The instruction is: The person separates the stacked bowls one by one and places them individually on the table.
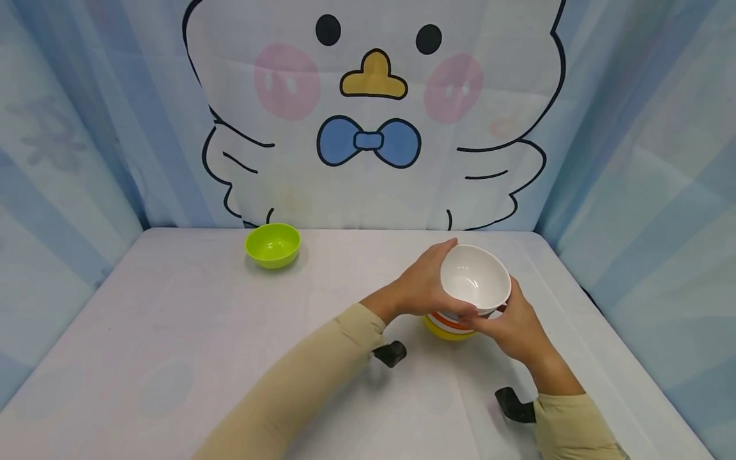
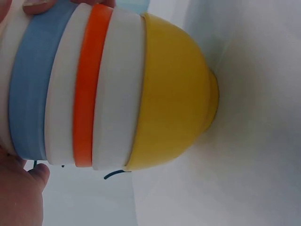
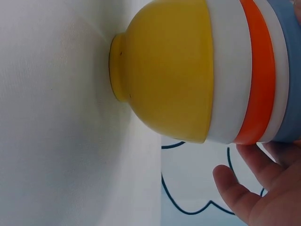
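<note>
In the head view a white bowl [image 1: 474,278] tops a stack of nested bowls at the right of the table. Under it in the left wrist view come a blue bowl [image 2: 33,89], white ones, an orange bowl [image 2: 91,89] and, lowest, a yellow bowl [image 2: 176,94] with its foot at the tabletop. My left hand [image 1: 428,281] grips the white bowl from the left, thumb across its near side. From the right, my right hand [image 1: 514,322] holds it, thumb in front. Fingers [image 3: 261,167] of that hand reach along the orange and blue bowls.
A green bowl [image 1: 273,246] stands by the back edge of the white table [image 1: 172,319], left of centre. Printed curtains [image 1: 650,211] close off the back and both sides. Black wrist mounts [image 1: 391,353] stick out from both sleeves.
</note>
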Tool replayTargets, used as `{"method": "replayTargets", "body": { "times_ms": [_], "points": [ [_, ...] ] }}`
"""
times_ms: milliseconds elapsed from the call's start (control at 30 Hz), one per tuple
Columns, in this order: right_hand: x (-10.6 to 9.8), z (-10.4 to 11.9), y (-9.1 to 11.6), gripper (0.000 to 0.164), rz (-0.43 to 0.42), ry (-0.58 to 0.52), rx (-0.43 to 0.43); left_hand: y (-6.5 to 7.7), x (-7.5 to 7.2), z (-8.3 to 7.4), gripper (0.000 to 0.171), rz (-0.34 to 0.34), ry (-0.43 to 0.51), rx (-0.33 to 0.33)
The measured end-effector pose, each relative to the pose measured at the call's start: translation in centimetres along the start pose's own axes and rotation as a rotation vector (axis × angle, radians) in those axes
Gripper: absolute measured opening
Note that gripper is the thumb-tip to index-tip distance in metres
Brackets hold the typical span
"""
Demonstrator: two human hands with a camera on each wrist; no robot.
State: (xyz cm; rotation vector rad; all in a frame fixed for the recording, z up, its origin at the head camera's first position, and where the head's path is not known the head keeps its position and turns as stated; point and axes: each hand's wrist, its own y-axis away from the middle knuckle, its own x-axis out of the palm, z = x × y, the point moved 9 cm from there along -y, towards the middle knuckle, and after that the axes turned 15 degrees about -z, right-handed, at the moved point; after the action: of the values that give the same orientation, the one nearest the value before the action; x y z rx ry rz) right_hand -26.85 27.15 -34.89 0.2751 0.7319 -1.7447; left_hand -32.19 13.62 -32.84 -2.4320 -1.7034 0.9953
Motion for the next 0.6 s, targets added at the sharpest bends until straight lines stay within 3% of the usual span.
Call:
{"method": "replayTargets", "body": {
  "times_ms": [300, 600],
  "points": [
    [0.2, -0.2, 0.0, 0.100, 0.003, -0.029, 0.002, -0.2, -0.3, -0.2, 0.111, -0.009, 0.045, -0.032],
    [0.2, -0.2, 0.0, 0.105, 0.010, -0.009, -0.009, -0.5, -2.8, -0.9, 0.111, -0.119, 0.110, -0.015]
  ]
}}
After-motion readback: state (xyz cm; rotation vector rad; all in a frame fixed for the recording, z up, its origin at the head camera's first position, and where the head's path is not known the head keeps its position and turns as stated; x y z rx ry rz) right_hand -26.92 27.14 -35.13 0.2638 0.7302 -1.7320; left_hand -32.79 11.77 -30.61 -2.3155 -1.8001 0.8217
